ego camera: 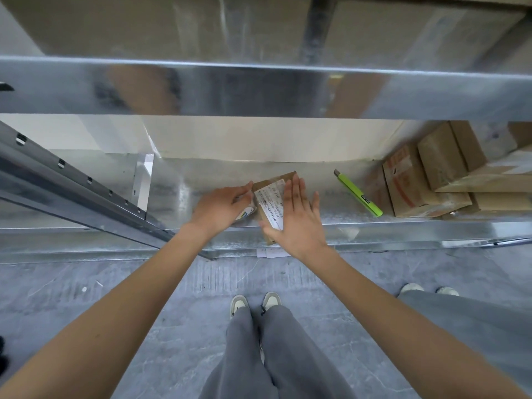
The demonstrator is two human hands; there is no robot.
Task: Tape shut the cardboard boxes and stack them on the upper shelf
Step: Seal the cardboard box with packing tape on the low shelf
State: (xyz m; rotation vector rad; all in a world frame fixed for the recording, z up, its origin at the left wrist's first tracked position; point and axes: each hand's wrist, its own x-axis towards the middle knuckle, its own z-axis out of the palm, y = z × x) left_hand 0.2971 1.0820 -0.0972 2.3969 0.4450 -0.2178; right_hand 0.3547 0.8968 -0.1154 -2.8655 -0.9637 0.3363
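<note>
Two hands work one small brown cardboard box with a white shipping label (272, 204), which lies on the lower galvanised metal shelf (331, 214): my right hand (299, 223) lies flat on its lid, fingers (293, 194) straight and slightly spread, to pin it down. My left hand (221, 207) curls round what looks like a tape roll (244, 214) at the box's left edge, probably drawing tape. The lime-green utility knife (358, 194) waits beyond my right fingertips, near the stacked brown cardboard boxes (426, 180).

- You're in a stockroom or small warehouse, looks like.
- Galvanized metal racking (259, 84) with slotted uprights (72, 180) in front of you.
- Cardboard boxes (426, 177) piled on the lower shelf, some with shipping labels.
- Green box cutter (358, 192) lying on the shelf.
- Bare grey concrete floor (144, 298).
</note>
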